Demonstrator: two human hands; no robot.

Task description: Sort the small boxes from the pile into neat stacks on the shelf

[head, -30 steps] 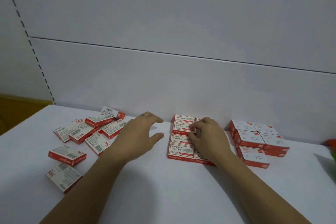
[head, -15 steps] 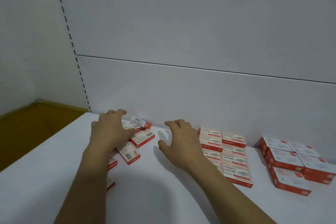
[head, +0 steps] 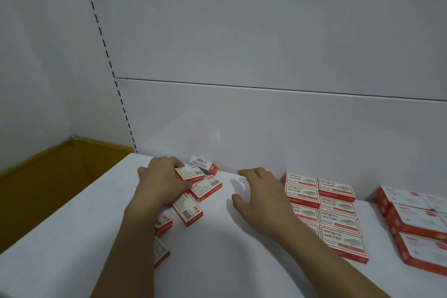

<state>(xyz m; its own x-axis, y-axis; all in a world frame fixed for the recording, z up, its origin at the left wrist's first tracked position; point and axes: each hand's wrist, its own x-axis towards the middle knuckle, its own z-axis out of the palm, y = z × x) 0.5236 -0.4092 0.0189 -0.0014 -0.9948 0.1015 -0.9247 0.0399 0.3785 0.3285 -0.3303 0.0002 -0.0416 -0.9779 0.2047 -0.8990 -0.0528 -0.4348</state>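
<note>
White shelf [head: 217, 261]; left hand [head: 162, 184] grips a loose box [head: 191, 173]; right hand [head: 261, 198] spread, empty, beside stacks [head: 338, 215].

"24/6" in red on loose boxes [head: 188, 211]; "24/6" also on stacked boxes [head: 301, 195]; brand word blurred

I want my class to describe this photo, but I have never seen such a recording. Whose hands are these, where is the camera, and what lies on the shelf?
No machine here: a person works with bare hands, filmed by a camera worn on their head, looking forward and down. The left hand grips one small red-and-white box from the loose pile. The right hand is open and holds nothing. Right of it lie neat rows of the same boxes, and a second stack further right, all on the white shelf.
</note>
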